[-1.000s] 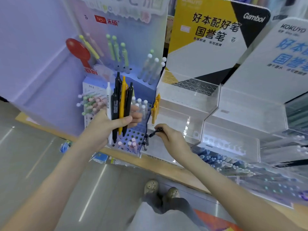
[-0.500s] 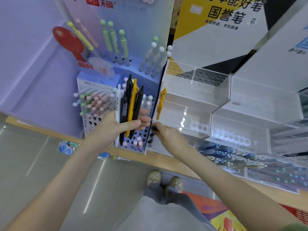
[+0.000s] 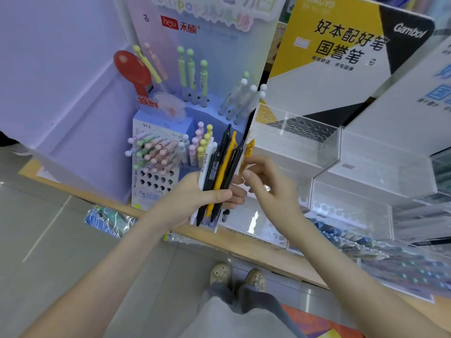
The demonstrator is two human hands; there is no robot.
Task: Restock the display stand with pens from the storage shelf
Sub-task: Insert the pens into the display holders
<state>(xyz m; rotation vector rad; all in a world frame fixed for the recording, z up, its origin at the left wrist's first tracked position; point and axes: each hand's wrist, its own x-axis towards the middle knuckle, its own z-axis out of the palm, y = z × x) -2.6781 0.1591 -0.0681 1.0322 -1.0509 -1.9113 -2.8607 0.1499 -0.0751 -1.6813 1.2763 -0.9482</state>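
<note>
My left hand [image 3: 195,201] grips a bundle of pens [image 3: 219,172]: one white, two black and one yellow, tips down. It holds them in front of the pastel pen stand [image 3: 156,176]. My right hand [image 3: 271,191] is just right of the bundle, with thumb and curled fingers pinching the rightmost black pen [image 3: 233,164]. Yellow pens [image 3: 249,148] stand at the left edge of the clear acrylic display stand [image 3: 295,147], behind my right fingers. A single black pen [image 3: 225,214] stands low in that stand, below my hands.
The clear tiered stand has rows of round holes [image 3: 300,129]. Trays of blue pens [image 3: 341,236] lie to the lower right on the wooden shelf edge [image 3: 244,247]. A blue packet [image 3: 107,220] sticks out below the shelf. My shoes [image 3: 238,276] are on the tiled floor.
My right hand left a black pen low in the clear stand and rose to the bundle. My left hand moved right with the bundle.
</note>
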